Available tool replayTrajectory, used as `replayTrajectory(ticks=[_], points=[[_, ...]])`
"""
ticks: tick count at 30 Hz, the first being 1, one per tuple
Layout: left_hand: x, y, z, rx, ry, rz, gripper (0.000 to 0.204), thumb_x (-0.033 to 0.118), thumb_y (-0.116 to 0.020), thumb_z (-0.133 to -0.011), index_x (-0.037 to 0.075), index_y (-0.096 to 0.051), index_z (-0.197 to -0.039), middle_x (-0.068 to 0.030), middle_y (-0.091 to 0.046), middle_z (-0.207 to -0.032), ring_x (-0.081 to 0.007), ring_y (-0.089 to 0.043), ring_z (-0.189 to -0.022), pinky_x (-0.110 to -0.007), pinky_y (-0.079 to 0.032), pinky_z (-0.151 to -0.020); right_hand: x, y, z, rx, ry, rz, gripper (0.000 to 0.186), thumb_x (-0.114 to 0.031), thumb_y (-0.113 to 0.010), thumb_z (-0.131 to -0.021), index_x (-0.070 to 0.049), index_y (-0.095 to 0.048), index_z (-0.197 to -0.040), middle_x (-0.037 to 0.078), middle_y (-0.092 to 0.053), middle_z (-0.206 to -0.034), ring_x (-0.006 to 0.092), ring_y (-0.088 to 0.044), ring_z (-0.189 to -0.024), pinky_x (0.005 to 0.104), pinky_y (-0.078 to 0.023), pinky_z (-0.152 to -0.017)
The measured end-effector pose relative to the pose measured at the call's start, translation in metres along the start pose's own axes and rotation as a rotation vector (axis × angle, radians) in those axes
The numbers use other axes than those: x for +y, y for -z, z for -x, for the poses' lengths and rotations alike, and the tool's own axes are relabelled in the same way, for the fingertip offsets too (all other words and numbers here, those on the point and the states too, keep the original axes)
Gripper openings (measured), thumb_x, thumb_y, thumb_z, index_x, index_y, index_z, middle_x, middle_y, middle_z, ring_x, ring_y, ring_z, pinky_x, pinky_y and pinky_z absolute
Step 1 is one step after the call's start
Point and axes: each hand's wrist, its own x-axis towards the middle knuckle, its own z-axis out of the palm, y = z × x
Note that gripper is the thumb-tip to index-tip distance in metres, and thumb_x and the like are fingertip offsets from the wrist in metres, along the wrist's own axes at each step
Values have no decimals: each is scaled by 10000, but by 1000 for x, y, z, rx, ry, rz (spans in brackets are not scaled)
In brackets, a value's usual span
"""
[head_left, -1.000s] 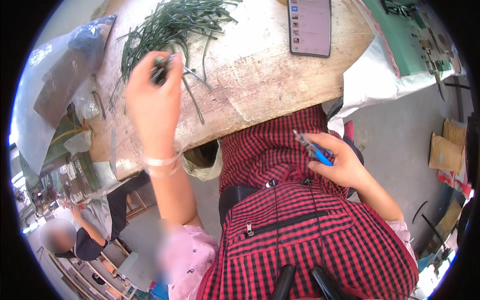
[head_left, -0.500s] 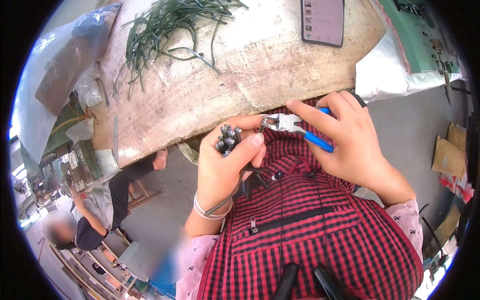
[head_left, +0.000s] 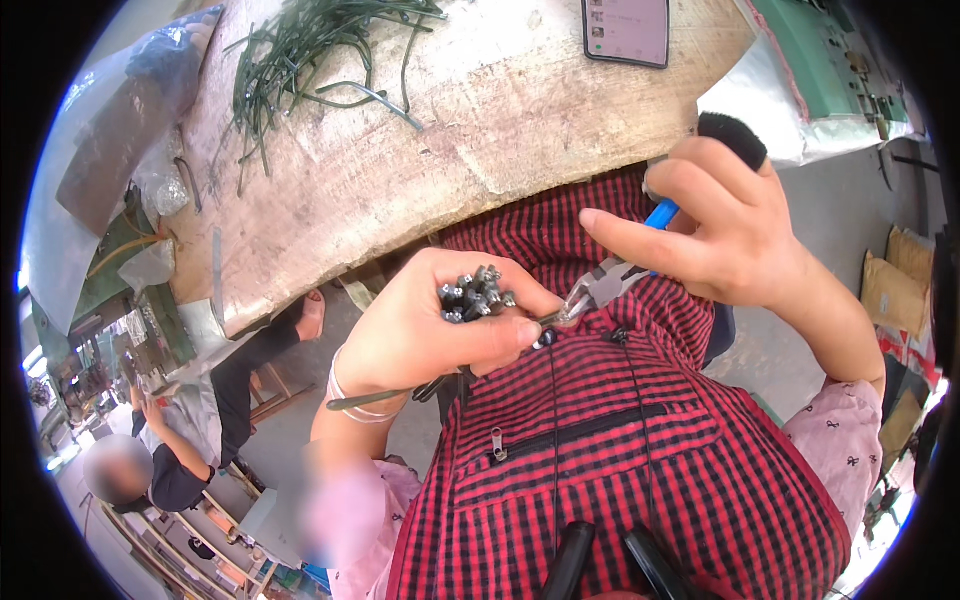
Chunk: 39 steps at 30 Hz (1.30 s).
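Observation:
My left hand (head_left: pixel 410 335) is closed around a bundle of short dark cables (head_left: pixel 474 296) with shiny metal ends facing up; their other ends stick out by the wrist. Thumb and forefinger pinch the end of one cable at the fingertips. Grey-jawed pliers with blue handles (head_left: pixel 608 282) are in my right hand (head_left: pixel 740 225), fingers curled around the handles and forefinger stretched along them. The jaw tips meet the pinched cable end; whether they grip it is too small to tell. A black fuzzy item (head_left: pixel 732 138) shows above the right knuckles, partly hidden.
On the worn wooden table (head_left: pixel 500 130) lies a heap of dark green cables (head_left: pixel 310 65). A phone (head_left: pixel 627 30) rests at its far edge, and plastic bags (head_left: pixel 140 110) lie at the left. Another person (head_left: pixel 185 450) works at the lower left. Cardboard packages (head_left: pixel 895 290) are at the right.
Both hands have come lower, the left also moving left and turning. The pliers have tilted, jaws now pointing down and left. The whole view has shifted slightly.

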Motion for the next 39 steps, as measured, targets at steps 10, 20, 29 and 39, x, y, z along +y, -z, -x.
replayTrajectory(ticks=[10, 20, 29, 39], points=[[-3, -2, -1, 134, -11, -95, 224, -37, -725, -750, -71, -692, -969, -57, -628, -661, -81, -490, -482, -224, -340, -440, 2, 10, -6, -125, -21, -92, 492, -124, -672, -583, -238, -706, -1061, 5, -434, -753, 188, -469, -651, 309, -333, -481], [-8, -1, -10, 191, -110, -78, 221, 5, -687, -778, -71, -676, -985, -42, -579, -599, -69, -438, -440, -214, -283, -415, -12, -1, 2, -161, -199, -18, 467, -111, -686, -650, -274, -668, -1087, -11, -463, -771, 187, -521, -741, 314, -382, -514], [-16, -3, -17, 232, -343, -442, 141, 110, -644, -912, 73, -642, -1047, -74, -662, -869, -149, -672, -865, -286, -518, -595, -32, -23, 44, -109, -724, -796, 389, -15, -656, -663, -112, -686, -1039, 59, -571, -803, 251, -562, -756, 365, -447, -677], [75, 90, -145, 1160, -533, -1660, 222, 239, -704, -794, 73, -699, -941, -103, -699, -889, -306, -684, -887, -413, -545, -780, -55, -27, 38, -146, -685, -832, 453, -17, -657, -711, -88, -655, -1158, 71, -601, -899, 258, -594, -827, 376, -470, -772]])
